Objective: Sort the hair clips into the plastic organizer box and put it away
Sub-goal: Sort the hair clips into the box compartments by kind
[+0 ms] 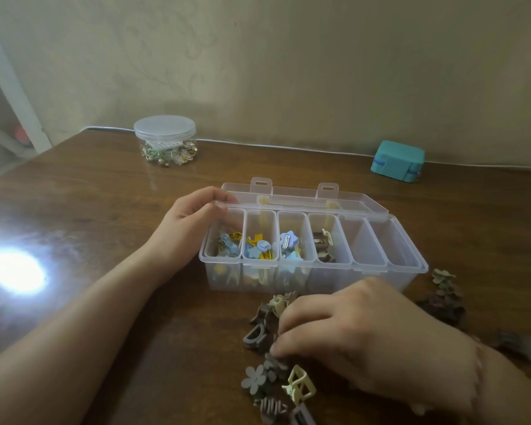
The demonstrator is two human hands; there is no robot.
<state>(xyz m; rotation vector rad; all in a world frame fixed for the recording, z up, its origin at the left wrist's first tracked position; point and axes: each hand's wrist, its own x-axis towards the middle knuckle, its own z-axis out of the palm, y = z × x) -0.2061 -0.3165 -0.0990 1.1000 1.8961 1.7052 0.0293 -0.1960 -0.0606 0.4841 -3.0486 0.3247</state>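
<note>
Sorting hair clips into the clear organizer box on the wood table (83,191).

No brand or readable text anywhere. Largest first: organizer box (313,265) sits mid-table, lid flipped open behind it; 4 compartments from the left hold clips, the 2 on the right look bare. Our left hand (190,223) grips the box's far-left corner, fingers curled over the rim. Our right hand (359,338) is down on the loose clip pile (267,357) in front of the box, fingertips pinching into it; which clip, can't tell. Round lidded jar (165,141) & teal case (397,161) sit by the wall.
</note>
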